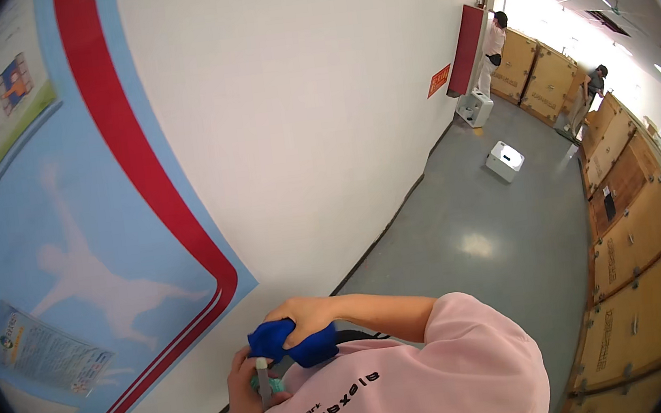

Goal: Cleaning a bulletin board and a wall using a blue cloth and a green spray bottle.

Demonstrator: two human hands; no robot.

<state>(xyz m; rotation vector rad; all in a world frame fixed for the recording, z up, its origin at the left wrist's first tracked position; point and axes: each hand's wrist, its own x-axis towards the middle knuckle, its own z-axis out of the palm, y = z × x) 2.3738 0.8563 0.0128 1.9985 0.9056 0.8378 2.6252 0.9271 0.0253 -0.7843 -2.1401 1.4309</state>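
Observation:
A bunched blue cloth (pixel 316 347) is held in my right hand (pixel 307 315), whose fingers and thumb wrap over it in front of my chest. Just below and to the left, my left hand (pixel 242 394) is closed around a pale grey, stick-like piece (pixel 264 381) with something teal-green (pixel 278 386) beside it. What kind of thing this is cannot be made out. The cloth touches or nearly touches the left fingertips. Part of the left hand is hidden behind the held piece and my pink shirt (pixel 415 376).
Close on the left is a white wall (pixel 297 129) with a blue and red mural (pixel 120 255). Large wooden crates (pixel 636 245) line the right side. White boxes (pixel 505 160) stand on the grey floor near a red cabinet (pixel 466 52). Two people are farther off.

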